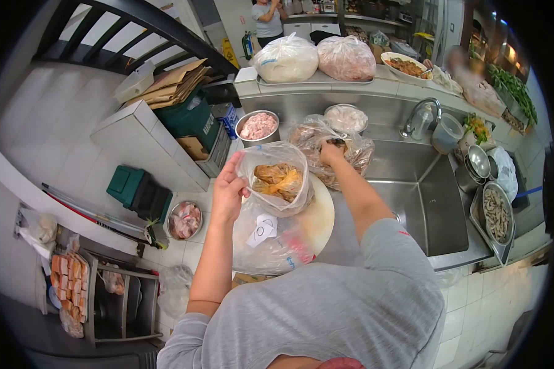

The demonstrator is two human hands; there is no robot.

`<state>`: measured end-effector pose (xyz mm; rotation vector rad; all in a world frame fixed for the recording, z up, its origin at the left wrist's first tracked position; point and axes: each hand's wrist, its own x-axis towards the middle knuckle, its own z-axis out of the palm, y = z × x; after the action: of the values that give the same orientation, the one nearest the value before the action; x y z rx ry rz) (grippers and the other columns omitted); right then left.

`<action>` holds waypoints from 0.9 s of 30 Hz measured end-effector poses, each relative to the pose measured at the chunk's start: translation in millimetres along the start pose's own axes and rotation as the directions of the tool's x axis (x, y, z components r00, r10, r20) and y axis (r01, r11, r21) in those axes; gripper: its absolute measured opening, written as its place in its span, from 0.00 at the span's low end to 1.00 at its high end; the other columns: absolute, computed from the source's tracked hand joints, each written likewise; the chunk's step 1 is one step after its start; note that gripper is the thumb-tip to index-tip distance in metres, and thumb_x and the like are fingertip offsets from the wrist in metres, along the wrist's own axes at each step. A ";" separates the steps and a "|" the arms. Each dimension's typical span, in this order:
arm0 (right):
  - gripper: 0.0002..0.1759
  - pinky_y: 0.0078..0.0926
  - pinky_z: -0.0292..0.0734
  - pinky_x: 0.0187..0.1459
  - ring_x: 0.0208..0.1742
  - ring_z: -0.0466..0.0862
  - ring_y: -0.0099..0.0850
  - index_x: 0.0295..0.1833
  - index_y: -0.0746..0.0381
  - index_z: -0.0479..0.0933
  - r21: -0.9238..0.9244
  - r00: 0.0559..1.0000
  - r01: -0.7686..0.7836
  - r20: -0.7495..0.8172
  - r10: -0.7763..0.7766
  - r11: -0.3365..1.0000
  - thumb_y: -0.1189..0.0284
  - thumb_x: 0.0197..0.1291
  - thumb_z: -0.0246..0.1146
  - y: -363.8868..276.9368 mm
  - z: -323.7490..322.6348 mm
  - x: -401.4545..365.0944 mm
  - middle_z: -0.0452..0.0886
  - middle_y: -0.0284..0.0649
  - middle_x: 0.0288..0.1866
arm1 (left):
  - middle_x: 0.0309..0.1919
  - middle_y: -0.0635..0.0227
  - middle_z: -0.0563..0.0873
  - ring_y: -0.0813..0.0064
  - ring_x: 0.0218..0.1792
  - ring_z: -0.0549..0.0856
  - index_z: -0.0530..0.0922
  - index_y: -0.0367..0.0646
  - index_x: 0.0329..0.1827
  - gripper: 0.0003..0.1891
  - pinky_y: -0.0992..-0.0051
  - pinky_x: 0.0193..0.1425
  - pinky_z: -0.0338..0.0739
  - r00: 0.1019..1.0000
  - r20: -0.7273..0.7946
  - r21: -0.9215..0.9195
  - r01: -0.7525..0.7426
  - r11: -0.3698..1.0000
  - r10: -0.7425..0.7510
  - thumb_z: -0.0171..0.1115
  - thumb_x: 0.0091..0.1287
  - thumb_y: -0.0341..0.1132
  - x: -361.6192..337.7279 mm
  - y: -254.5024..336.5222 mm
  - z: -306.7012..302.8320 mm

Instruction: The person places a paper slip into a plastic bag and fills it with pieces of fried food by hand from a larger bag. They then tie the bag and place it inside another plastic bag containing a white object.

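Observation:
My left hand [229, 189] is at the left rim of a clear plastic bag [247, 166], thumb and fingers closing on its edge. Inside the bag lies orange-brown food [278, 181], perhaps marinated meat. My right hand [333, 154] reaches into a second, crumpled plastic bag [360, 157] of brownish food by the sink. Its fingers are curled round something dark, mostly hidden. Below the first bag are a round white cutting board [325, 212] and a flattened plastic bag [277, 253] with a paper label [262, 230] marked with handwritten figures.
A metal pot of pale pink meat [258, 126] and a bowl of whitish food [346, 118] stand behind the bags. The sink [406, 197] is to the right, with a tray of shrimp-like food [496, 214] beyond. Two full bags [286, 58] sit on the ledge.

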<state>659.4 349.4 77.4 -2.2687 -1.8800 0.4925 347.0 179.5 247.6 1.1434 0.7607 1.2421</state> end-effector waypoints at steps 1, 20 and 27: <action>0.27 0.51 0.55 0.67 0.62 0.74 0.47 0.65 0.56 0.65 -0.004 1.000 -0.008 -0.020 0.008 1.000 0.68 0.58 0.51 -0.5 0.5 -0.2 0.75 0.53 0.59 | 0.69 0.61 0.65 0.86 0.21 0.71 0.59 0.35 0.71 0.35 0.84 0.25 0.68 1.000 0.000 0.001 0.000 1.000 0.000 0.48 0.54 0.17 0.0 -0.1 -0.1; 0.20 0.41 0.75 0.56 0.58 0.78 0.48 0.59 0.67 0.71 0.329 0.946 -0.259 -0.103 0.307 0.908 0.71 0.65 0.47 -6.8 8.6 25.0 0.77 0.55 0.57 | 0.70 0.62 0.65 0.87 0.22 0.71 0.57 0.35 0.72 0.37 0.85 0.25 0.67 1.000 -0.004 -0.022 -0.002 1.000 0.001 0.47 0.53 0.16 -2.8 -4.3 -2.2; 0.18 0.39 0.76 0.53 0.52 0.82 0.45 0.51 0.65 0.77 0.171 0.963 -0.180 -0.170 0.209 0.969 0.67 0.62 0.51 -3.5 17.5 28.2 0.81 0.53 0.50 | 0.71 0.61 0.63 0.88 0.23 0.71 0.57 0.34 0.72 0.36 0.85 0.26 0.67 1.000 -0.014 -0.011 0.010 1.000 -0.010 0.47 0.53 0.16 -12.1 -0.4 -9.5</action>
<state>654.6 376.1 57.9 -2.3180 -1.4865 0.4176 335.8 170.2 242.8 1.1221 0.7687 1.2461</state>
